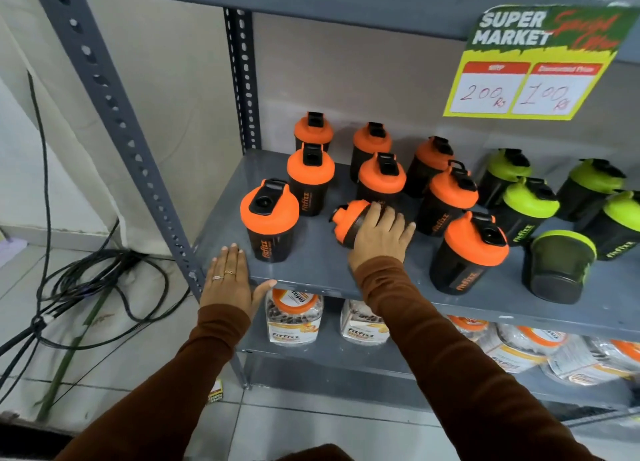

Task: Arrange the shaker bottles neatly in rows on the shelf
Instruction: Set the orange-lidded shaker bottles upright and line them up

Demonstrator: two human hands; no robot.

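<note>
Shaker bottles on a grey steel shelf

Plastic is what we see most of: dark, smoky bottle bodies with matte orange lids and black flip caps. Our right hand (379,237) lies over a tipped orange shaker bottle (349,223) that rests on its side near the middle of the shelf (311,270), lid pointing left; the fingers are spread across its dark body, a loose grip draped on it rather than wrapped around. Our left hand (228,280) is flat and open on the shelf's front left edge, thumb hooked over the lip, holding nothing. Both sleeves are brown.

Around the tipped bottle the upright orange shaker bottles (270,219) stand in loose, uneven lines, some angled, with orange lettering running up their sides. To the right stand the green-lidded shaker bottles (530,202), and in front of them a lidless green-rimmed cup (559,266) tilts forward.

The shelf is smooth painted grey metal with a faint sheen, carried by a perforated angle post (114,110). A yellow, green and red price sign (530,65) hangs from the shelf above, handwritten 200 and 100. On the shelf below sit clear ribbed jars (294,318) with orange-and-white labels. The wall behind is plain beige; black cables (104,280) coil on the pale tiled floor at left.
</note>
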